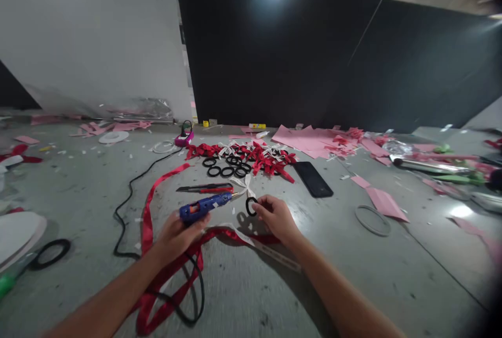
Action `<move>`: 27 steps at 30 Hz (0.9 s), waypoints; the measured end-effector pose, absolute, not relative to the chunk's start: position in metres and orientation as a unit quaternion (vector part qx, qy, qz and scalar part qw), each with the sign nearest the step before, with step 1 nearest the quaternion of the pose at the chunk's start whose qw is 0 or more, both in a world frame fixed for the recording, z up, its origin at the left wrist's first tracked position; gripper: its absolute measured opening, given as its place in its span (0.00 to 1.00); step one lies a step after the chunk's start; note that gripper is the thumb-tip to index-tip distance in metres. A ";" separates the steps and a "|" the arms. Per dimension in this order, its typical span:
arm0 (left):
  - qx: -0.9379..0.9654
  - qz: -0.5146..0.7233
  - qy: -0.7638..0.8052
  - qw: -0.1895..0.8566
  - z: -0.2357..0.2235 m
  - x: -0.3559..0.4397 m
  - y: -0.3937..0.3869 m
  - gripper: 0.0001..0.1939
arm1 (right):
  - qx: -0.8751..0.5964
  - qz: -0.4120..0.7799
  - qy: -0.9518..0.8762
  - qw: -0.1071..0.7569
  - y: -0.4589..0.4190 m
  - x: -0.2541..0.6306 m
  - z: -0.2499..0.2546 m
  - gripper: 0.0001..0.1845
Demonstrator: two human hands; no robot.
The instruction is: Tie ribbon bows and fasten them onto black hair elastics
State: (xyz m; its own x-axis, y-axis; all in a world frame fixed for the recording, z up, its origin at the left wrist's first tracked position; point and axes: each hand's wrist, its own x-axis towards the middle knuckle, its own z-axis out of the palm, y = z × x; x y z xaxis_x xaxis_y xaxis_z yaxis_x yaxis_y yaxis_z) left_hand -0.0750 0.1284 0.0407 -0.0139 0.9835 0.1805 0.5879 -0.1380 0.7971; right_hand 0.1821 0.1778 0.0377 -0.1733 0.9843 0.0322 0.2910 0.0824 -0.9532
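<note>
Though slim-tipped, a chunky blue glue gun (pixel 206 207), patchily orange.

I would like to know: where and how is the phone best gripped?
Probably by its long edges at the near end, coming from the near right: the phone lies flat, and its far left corner sits close to red bows.

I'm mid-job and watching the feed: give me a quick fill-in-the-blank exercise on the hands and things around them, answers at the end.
1. The left hand holds a ____ glue gun.
2. The right hand pinches a small ____ ring.
3. From the wearer's view, the phone lies to the ____ of the red bows.
4. The long ribbon beside the left forearm is ____.

Missing words: blue; black; right; red.
</note>
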 end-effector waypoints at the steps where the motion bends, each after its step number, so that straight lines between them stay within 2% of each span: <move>1: 0.654 0.364 0.615 0.247 0.037 -0.075 0.128 0.15 | -0.509 0.462 -0.618 0.382 0.179 0.181 0.033 0.15; 8: 0.698 0.284 0.629 0.194 0.025 -0.076 0.137 0.18 | -0.499 0.568 -0.542 0.367 0.184 0.178 0.027 0.14; 14: 0.718 0.252 0.611 0.219 0.024 -0.079 0.141 0.18 | -0.490 0.605 -0.518 0.354 0.184 0.179 0.032 0.13; 21: 0.748 0.261 0.570 0.219 0.026 -0.076 0.141 0.11 | -0.475 0.654 -0.480 0.339 0.185 0.178 0.028 0.11; 27: 0.746 0.260 0.573 0.216 0.028 -0.075 0.143 0.11 | -0.477 0.662 -0.471 0.336 0.184 0.180 0.027 0.13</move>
